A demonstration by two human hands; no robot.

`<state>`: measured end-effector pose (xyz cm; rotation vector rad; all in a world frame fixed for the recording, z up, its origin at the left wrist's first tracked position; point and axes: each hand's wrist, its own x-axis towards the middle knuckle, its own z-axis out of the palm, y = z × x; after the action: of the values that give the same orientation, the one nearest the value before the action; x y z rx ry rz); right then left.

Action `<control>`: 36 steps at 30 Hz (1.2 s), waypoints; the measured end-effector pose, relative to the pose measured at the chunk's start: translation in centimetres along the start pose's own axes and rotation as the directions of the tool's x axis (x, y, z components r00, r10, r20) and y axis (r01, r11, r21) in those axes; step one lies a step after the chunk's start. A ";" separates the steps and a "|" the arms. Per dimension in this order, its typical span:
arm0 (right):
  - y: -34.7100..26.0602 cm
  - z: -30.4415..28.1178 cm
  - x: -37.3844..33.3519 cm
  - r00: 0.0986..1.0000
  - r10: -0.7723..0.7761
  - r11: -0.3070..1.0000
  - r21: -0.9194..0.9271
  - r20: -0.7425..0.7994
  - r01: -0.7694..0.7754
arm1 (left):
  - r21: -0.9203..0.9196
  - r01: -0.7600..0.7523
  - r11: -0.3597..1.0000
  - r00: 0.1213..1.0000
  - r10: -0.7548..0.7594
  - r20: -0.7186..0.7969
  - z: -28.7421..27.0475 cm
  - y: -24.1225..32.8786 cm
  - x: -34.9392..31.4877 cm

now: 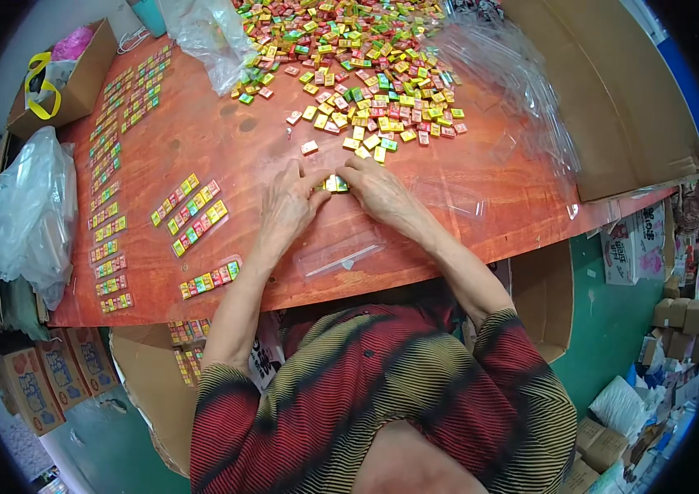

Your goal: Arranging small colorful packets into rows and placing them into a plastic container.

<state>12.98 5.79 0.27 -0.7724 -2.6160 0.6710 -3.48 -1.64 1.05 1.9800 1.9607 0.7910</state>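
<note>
Both hands meet at the middle of the red-brown table, just in front of a large heap of small coloured boxes (341, 49). Between my fingertips is a short row of small yellow and green boxes (335, 183). My left hand (290, 198) pinches its left end, and my right hand (376, 191) closes on its right end. Loose boxes, one of them red (309, 147), lie right beyond my fingers. Nearer my body, a flat transparent plastic sleeve (341, 258) rests between my forearms. My fingers partly hide the row.
Finished-looking rows of boxes (199, 217) lie left of my left forearm, with more rows (109, 222) along the table's left side. Transparent sleeves (522, 82) pile at the right beside a cardboard box wall (613, 99). A plastic bag (32, 214) hangs at the left edge.
</note>
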 end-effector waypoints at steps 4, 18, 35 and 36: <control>-1.3 -0.1 -1.0 0.997 0.048 0.999 0.008 -0.055 -0.048 | 0.006 0.019 1.000 1.000 -0.019 -0.005 -0.1 1.2 -0.4; 2.5 -3.4 -1.1 0.937 0.244 0.935 -0.195 -0.252 -0.296 | 0.185 -0.038 0.982 0.991 0.060 -0.116 1.1 1.5 -1.0; 0.1 -2.4 -3.5 0.911 0.319 0.934 -0.075 -0.262 -0.349 | 0.131 -0.115 0.985 0.992 0.120 -0.035 0.4 0.8 -0.8; -0.7 -1.8 -3.5 0.917 0.323 0.938 -0.048 -0.233 -0.342 | 0.151 -0.112 0.982 0.994 0.113 0.003 0.2 0.7 -0.7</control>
<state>16.26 3.90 1.47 -1.2629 -2.3438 0.5219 -2.69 -2.32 1.11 2.1943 1.9803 0.6926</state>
